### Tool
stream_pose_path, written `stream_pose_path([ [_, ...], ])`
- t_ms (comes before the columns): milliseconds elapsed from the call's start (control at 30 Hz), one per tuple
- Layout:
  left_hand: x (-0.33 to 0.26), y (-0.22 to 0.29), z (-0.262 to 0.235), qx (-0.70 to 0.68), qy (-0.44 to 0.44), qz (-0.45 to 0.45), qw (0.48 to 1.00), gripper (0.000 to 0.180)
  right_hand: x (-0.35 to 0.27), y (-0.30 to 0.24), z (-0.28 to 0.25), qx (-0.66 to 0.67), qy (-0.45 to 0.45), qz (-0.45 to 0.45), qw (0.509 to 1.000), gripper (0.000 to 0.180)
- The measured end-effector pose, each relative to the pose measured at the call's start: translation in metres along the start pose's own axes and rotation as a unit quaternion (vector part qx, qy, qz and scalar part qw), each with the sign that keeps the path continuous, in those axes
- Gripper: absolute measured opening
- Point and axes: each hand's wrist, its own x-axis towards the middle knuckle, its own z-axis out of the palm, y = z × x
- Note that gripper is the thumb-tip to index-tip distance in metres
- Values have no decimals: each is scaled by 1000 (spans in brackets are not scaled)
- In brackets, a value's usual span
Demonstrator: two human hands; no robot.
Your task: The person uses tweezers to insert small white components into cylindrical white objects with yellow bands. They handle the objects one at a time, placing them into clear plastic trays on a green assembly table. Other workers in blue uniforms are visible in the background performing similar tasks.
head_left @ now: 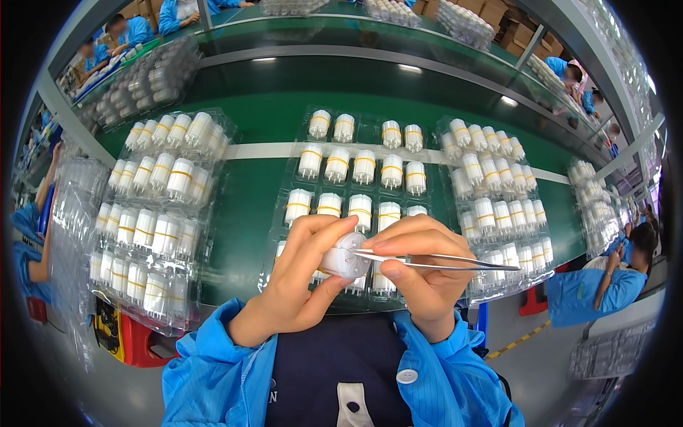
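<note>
Left hand (302, 274) closes around a small white cylindrical part (343, 255), fingers wrapped on its sides, round end face turned up toward the camera. Right hand (416, 267) pinches a pair of slim metal tweezers (434, 260) between thumb and forefinger; tips rest on the part's end face, long handle end running out to the right past the knuckles. Whether the tips themselves are pressed together or slightly apart cannot be told at this size. The part sits directly in the left hand's hold, touching the tweezer tips, just left of the right hand's pinch, raised over the near edge of the clear tray (359, 188). Judgement: the work here looks like fine picking or seating at the end face, so it wants the left hand holding the part dead steady, face square to the eye, and the tweezers brought in shallow with light pressure so the tips do not skid across the plastic. Behind the grip, the tray holds rows of white parts with yellow bands; further trays flank it on the green belt (256, 192)
</note>
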Motion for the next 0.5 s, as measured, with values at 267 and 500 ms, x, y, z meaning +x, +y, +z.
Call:
stream_pose_path([
  [267,-1,-2,1,-13,-2,-9,1000,61,3,2,0,-39,-23,-19,999,17],
  [500,-2,-5,3,-1,17,-2,1000,59,-2,6,3,-17,15,-2,1000,14],
])
